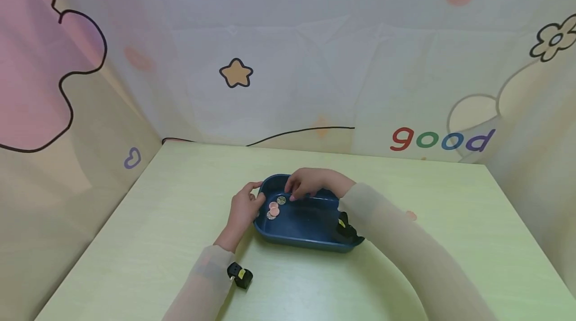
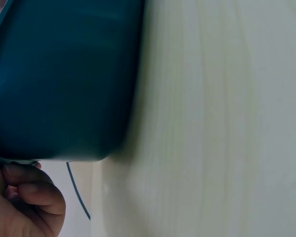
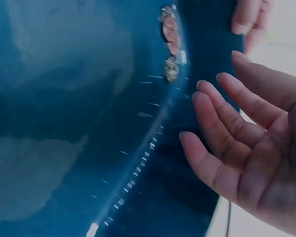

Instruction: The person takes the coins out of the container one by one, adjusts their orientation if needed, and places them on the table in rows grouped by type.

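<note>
Coppery and silvery round metal coins (image 1: pixel 274 211) at left in blue oblong plastic tray (image 1: pixel 301 226). Left hand (image 1: pixel 243 207) grips tray; right hand (image 1: pixel 312 181), fingers loose, seems reaching; next needs pinch.

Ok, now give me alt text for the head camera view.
A person's left hand grips one end of a blue tray holding small coin-like discs, while their right hand reaches over it near the discs. The tray sits on a pale table before a cartoon-print backdrop.
</note>
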`<act>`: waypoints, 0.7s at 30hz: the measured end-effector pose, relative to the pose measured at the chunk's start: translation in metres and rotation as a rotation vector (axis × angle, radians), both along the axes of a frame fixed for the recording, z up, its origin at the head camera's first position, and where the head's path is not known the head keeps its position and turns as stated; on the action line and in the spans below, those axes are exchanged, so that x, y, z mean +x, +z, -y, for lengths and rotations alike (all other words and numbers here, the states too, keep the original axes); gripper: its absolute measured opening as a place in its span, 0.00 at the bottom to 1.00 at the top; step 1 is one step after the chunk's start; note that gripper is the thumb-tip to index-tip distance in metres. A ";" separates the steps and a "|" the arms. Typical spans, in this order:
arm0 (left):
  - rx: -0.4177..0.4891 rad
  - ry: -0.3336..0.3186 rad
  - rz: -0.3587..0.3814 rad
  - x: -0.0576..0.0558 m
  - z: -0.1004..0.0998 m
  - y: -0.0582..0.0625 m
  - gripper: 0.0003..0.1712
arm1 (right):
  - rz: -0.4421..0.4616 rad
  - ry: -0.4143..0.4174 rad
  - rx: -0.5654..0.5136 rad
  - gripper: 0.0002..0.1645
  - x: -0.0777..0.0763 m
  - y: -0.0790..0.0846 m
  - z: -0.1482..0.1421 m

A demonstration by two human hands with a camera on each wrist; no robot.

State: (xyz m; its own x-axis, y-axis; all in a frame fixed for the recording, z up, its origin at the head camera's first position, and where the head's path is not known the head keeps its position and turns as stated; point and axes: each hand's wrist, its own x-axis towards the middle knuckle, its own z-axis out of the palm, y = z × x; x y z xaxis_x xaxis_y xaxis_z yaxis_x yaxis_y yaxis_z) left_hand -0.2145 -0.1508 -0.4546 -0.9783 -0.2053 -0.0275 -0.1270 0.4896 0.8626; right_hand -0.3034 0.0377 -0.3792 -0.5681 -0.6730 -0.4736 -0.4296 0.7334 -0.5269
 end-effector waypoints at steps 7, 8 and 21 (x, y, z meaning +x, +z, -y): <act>0.003 -0.004 -0.008 -0.001 0.001 -0.001 0.27 | -0.025 -0.085 0.038 0.21 -0.001 -0.022 0.012; 0.000 -0.006 -0.011 -0.001 0.001 -0.001 0.27 | -0.029 -0.087 0.041 0.22 -0.001 -0.024 0.014; 0.003 -0.009 0.003 -0.001 0.001 -0.001 0.27 | -0.114 -0.089 -0.017 0.21 0.004 -0.046 0.025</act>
